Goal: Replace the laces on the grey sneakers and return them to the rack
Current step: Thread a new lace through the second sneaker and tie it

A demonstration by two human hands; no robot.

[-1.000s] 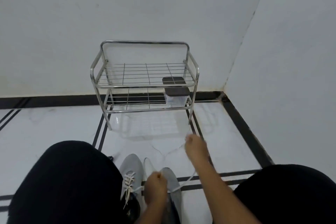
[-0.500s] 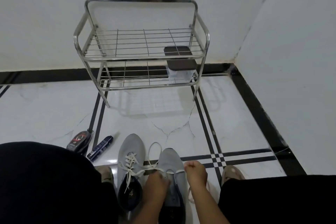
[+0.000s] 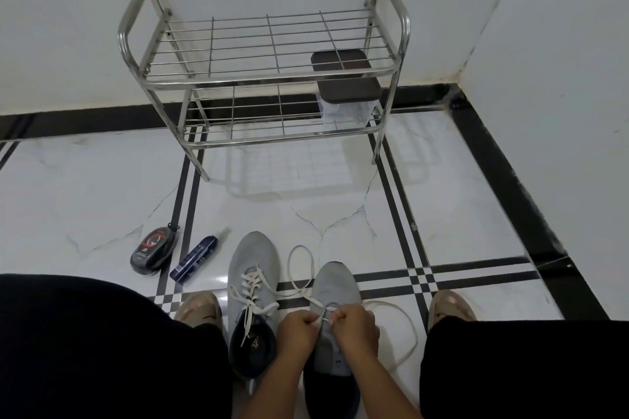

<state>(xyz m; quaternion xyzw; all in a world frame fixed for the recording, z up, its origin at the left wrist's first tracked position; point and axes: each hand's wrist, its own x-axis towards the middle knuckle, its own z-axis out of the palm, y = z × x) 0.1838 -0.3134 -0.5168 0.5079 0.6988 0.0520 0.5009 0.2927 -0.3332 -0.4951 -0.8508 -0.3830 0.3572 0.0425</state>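
Lacing in progress: both hands pinching one white lace over the right grey sneaker.

Left hand (image 3: 299,333) and right hand (image 3: 355,330), fingers curled, each grip pinching the white lace (image 3: 321,315) above the right grey sneaker (image 3: 335,292); loose lace loops lie on the floor (image 3: 476,214) either side. Left grey sneaker (image 3: 253,269) just beside, already laced, toe toward the rack. Shoe polish sponge (image 3: 155,250) and dark blue tube (image 3: 194,258) to the left. Steel rack (image 3: 265,78) against the wall, a dark-lidded clear box (image 3: 347,95) on its lower shelf.

Dim, soft, wide-angle edge distortion
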